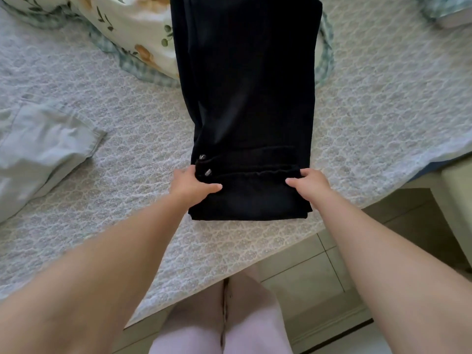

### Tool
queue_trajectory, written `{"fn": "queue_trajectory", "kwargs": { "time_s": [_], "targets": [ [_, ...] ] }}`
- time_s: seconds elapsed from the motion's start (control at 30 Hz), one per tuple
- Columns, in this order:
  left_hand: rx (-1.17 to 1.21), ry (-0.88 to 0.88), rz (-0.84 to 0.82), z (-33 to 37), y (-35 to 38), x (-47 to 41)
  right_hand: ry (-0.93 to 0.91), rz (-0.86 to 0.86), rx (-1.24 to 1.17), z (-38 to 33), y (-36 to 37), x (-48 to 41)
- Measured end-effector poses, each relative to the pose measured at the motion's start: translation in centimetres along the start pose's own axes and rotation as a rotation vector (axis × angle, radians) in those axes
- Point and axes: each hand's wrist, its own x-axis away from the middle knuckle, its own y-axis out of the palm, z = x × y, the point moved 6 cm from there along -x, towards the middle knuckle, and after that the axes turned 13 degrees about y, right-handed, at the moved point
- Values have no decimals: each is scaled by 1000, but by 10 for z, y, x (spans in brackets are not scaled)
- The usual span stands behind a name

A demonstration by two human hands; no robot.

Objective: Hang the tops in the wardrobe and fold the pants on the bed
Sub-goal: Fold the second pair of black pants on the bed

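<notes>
A pair of black pants [250, 98] lies lengthwise on the bed [383, 111], legs together and running away from me. Its near end is folded over, with two metal buttons showing at the left edge. My left hand [191, 183] grips the left edge of that folded end, thumb on top of the cloth. My right hand [310, 182] grips the right edge the same way, fingers tucked under the fold.
A light blue garment [38, 154] lies crumpled on the bed at the left. A floral duvet [132, 29] is bunched at the back, partly under the pants. The bed's edge runs diagonally below my hands, with tiled floor [306, 272] and a pale cabinet [457, 195] at the right.
</notes>
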Motion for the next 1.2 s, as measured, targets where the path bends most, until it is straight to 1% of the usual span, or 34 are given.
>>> {"fn": "queue_trajectory", "kwargs": {
  "time_s": [0.03, 0.07, 0.1, 0.17, 0.2, 0.27, 0.33, 0.37, 0.47, 0.57, 0.63, 0.7, 0.77, 0.83, 0.87, 0.9, 0.93, 1.0, 1.07, 1.1, 1.2],
  "targets": [
    [-80, 21, 33, -6, 0, -3, -34, 79, 110, 2, 1, -6],
    [-121, 65, 77, -11, 0, -5, -70, 154, 161, 3, 1, -9],
    [-134, 123, 128, -11, -2, -4, -119, 214, 148, 3, 0, -11],
    [-97, 215, 230, -11, -6, -3, -258, 301, 4, -3, -4, -8],
    [-59, 251, 275, -9, -9, -2, -315, 345, -61, -7, -7, -5],
    [51, 280, 362, -2, -14, -4, -362, 414, -149, -14, -13, -1],
    [213, 240, 419, 4, -16, -10, -347, 418, -201, -18, -14, -4],
    [311, 208, 421, 5, -14, -13, -321, 403, -208, -17, -14, -7],
    [486, 97, 346, -2, 0, -11, -238, 323, -248, -11, -11, -11],
    [561, 44, 302, -22, 12, 7, -171, 149, -392, 2, -10, -4],
    [583, 24, 271, -38, 15, 20, -162, 98, -339, 20, -7, 3],
    [527, 26, 186, -50, 22, 33, -172, 83, -231, 44, -2, 8],
    [384, 78, 71, -57, 30, 42, -188, 85, -51, 64, 7, 10],
    [123, 184, -34, -54, 34, 47, -270, 169, 186, 65, 11, 12],
    [-20, 248, -57, -50, 34, 47, -325, 225, 249, 58, 10, 15],
    [-111, 301, -55, -44, 32, 46, -380, 274, 254, 49, 8, 20],
    [-138, 331, -28, -37, 29, 46, -430, 314, 217, 39, 6, 27],
    [-56, 327, 56, -26, 18, 47, -487, 336, 64, 20, 1, 43],
    [35, 283, 122, -23, 12, 48, -466, 268, -48, 14, 2, 53],
    [71, 247, 121, -24, 12, 50, -426, 253, -32, 15, 4, 56],
    [170, 148, 51, -30, 19, 60, -290, 274, 98, 35, 6, 57]
  ]
}}
